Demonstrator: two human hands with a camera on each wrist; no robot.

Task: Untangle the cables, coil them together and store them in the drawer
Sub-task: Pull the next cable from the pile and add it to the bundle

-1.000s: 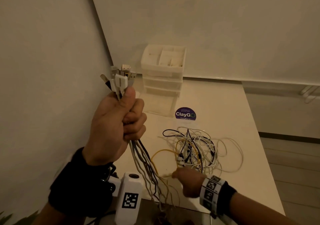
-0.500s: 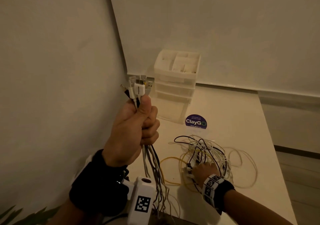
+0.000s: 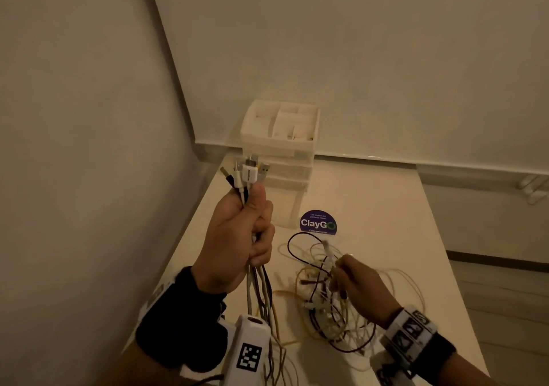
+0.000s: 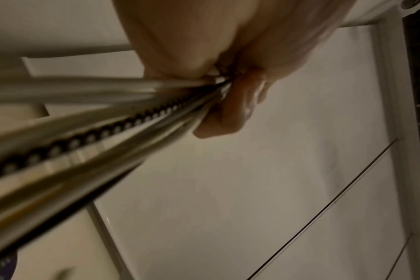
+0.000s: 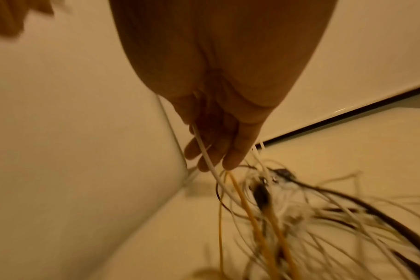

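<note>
Lifting from the tangle (image 3: 332, 296) on the bench (image 3: 386, 207), my right hand (image 3: 356, 284) pinches a white cable while my left hand (image 3: 237, 237) clenches the gathered plug ends (image 3: 246, 173); coiling and the drawer (image 3: 285, 174) remain.

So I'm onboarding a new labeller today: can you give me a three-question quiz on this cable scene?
1. True or false: the left hand grips a bundle of cables with the plugs pointing up.
2. What lies between the drawer unit and the tangle on the table? A) scissors B) a round sticker C) a mug
3. Fill in: the right hand lifts a thin white ____ out of the tangle.

Key: 1 true; 2 B; 3 cable.
</note>
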